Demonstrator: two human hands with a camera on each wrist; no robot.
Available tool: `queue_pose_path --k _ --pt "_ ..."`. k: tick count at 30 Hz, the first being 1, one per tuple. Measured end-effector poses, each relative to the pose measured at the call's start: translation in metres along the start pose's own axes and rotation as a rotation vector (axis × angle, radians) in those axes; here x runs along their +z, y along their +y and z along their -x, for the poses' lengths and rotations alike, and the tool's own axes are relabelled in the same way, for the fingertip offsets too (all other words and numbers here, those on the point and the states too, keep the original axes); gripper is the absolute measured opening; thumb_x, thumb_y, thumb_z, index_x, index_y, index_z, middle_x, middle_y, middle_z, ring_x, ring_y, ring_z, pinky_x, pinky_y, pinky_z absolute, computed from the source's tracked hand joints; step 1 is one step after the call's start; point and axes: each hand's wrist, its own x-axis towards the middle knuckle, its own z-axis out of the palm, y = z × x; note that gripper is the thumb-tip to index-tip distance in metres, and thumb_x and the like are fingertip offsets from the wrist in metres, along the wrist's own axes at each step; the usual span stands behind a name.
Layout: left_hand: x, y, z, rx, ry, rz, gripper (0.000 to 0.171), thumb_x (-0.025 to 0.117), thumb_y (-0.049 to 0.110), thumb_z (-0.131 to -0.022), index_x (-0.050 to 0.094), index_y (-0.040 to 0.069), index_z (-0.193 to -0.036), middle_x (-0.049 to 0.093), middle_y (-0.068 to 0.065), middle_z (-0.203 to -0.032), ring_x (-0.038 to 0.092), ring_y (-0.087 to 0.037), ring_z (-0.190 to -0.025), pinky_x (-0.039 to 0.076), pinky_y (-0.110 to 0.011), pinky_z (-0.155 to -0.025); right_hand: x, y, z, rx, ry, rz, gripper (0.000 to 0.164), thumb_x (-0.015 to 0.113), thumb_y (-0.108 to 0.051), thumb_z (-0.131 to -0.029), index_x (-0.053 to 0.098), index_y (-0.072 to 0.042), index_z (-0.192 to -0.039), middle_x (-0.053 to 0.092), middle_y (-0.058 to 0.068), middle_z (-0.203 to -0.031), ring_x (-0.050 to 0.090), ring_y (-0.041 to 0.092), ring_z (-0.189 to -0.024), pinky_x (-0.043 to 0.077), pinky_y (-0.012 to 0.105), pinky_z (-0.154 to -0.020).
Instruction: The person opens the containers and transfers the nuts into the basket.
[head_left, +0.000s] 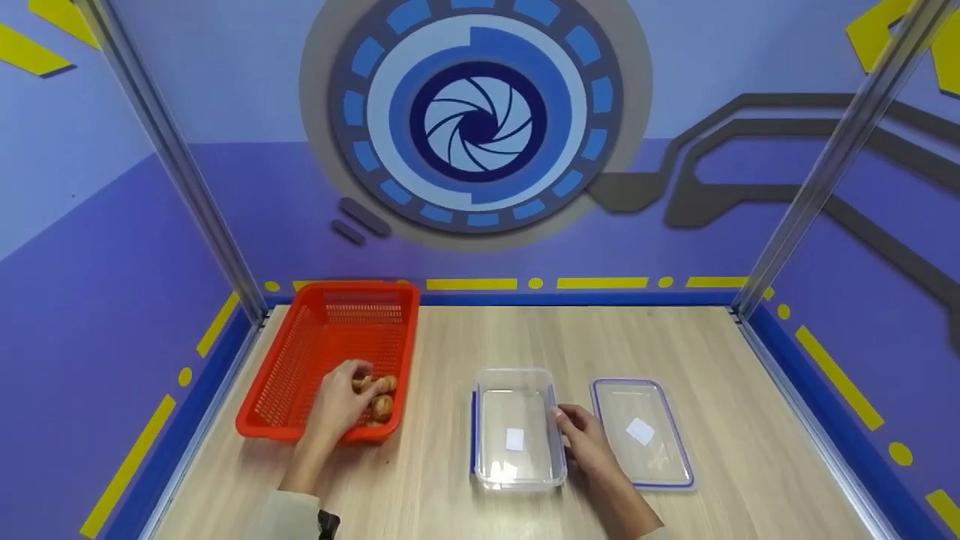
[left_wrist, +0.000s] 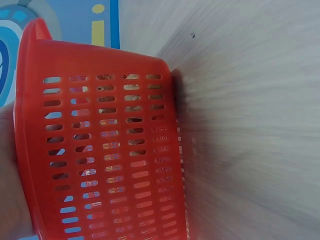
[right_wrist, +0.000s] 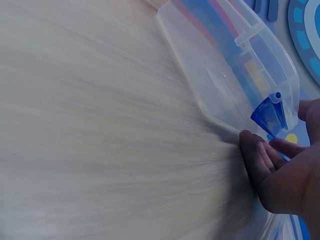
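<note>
My left hand (head_left: 340, 399) reaches over the near rim into a red plastic basket (head_left: 283, 371). Thumb and fingertips pinch a small brown walnut-like piece (head_left: 362, 384), partly hidden by the fingers. More of the lumpy brown pieces (head_left: 382, 409) lie beside it in the basket's near right corner. In the left wrist view, the slotted basket wall (left_wrist: 100, 65) hides the fingertips. My right hand (head_left: 592, 444) holds the right side of a clear lidless food container (head_left: 499, 420), thumb at its rim. The right wrist view shows fingers beside the container's blue latch (right_wrist: 272, 115).
Right of the container, a clear lid (head_left: 645, 450) with a purple-blue edge lies flat, partly behind my right forearm. Everything stands on a wood-grain table (head_left: 435, 465). Blue printed panels and metal posts (head_left: 814, 161) enclose the table at the back and sides.
</note>
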Motion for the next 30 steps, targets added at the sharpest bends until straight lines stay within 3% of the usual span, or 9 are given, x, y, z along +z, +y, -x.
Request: queue_pose_path --k 5,14,20,25,28,30 --pt "0.001 0.002 0.002 0.012 0.000 -0.007 0.035 0.081 0.023 -0.097 0.070 0.005 -0.125 0.072 -0.013 -0.118 0.068 -0.032 -0.111 0.055 -0.051 -0.098 -0.002 0.001 0.002 0.006 -0.001 0.002 0.048 0.054 -0.027 -0.113 0.052 0.011 -0.142 0.059 0.031 -0.139 0.059 0.045 -0.127 0.055 0.062 -0.100" --pt "-0.001 0.012 -0.005 0.026 0.020 0.022 0.033 0.079 0.021 -0.098 0.071 0.004 -0.125 0.072 -0.014 -0.122 0.068 -0.034 -0.114 0.055 -0.053 -0.100 -0.008 -0.004 0.008 -0.003 0.007 -0.012 0.053 0.058 -0.035 -0.111 0.054 0.007 -0.143 0.060 0.027 -0.140 0.060 0.039 -0.128 0.055 0.059 -0.102" --pt "-0.006 0.023 -0.005 0.023 0.018 -0.015 0.033 0.077 0.025 -0.099 0.070 0.007 -0.127 0.071 -0.011 -0.125 0.067 -0.031 -0.117 0.054 -0.052 -0.103 -0.011 -0.008 0.006 0.076 -0.032 -0.027 0.054 0.059 -0.038 -0.110 0.054 0.004 -0.144 0.059 0.023 -0.142 0.059 0.038 -0.130 0.053 0.055 -0.105" --pt "-0.011 0.062 -0.006 0.061 -0.020 -0.059 0.045 0.077 0.031 -0.099 0.066 0.011 -0.138 0.066 -0.008 -0.136 0.063 -0.029 -0.124 0.052 -0.052 -0.107 -0.024 -0.022 0.003 0.155 -0.117 -0.053 0.056 0.061 -0.038 -0.108 0.049 0.002 -0.146 0.057 0.023 -0.142 0.060 0.037 -0.128 0.057 0.050 -0.099" --pt "-0.011 0.095 -0.007 0.114 -0.062 -0.086 0.058 0.077 0.036 -0.099 0.059 0.013 -0.148 0.060 -0.009 -0.147 0.057 -0.030 -0.134 0.048 -0.054 -0.112 -0.036 -0.040 0.000 0.125 -0.163 0.015 0.055 0.059 -0.029 -0.110 0.043 0.006 -0.149 0.057 0.027 -0.137 0.063 0.041 -0.122 0.059 0.052 -0.093" --pt "-0.010 0.117 -0.008 0.154 -0.083 -0.098 0.066 0.077 0.040 -0.098 0.054 0.014 -0.154 0.055 -0.011 -0.154 0.052 -0.032 -0.140 0.043 -0.055 -0.116 -0.045 -0.057 -0.002 0.046 -0.167 0.151 0.056 0.060 -0.025 -0.109 0.042 0.008 -0.150 0.060 0.028 -0.135 0.064 0.043 -0.119 0.059 0.054 -0.092"
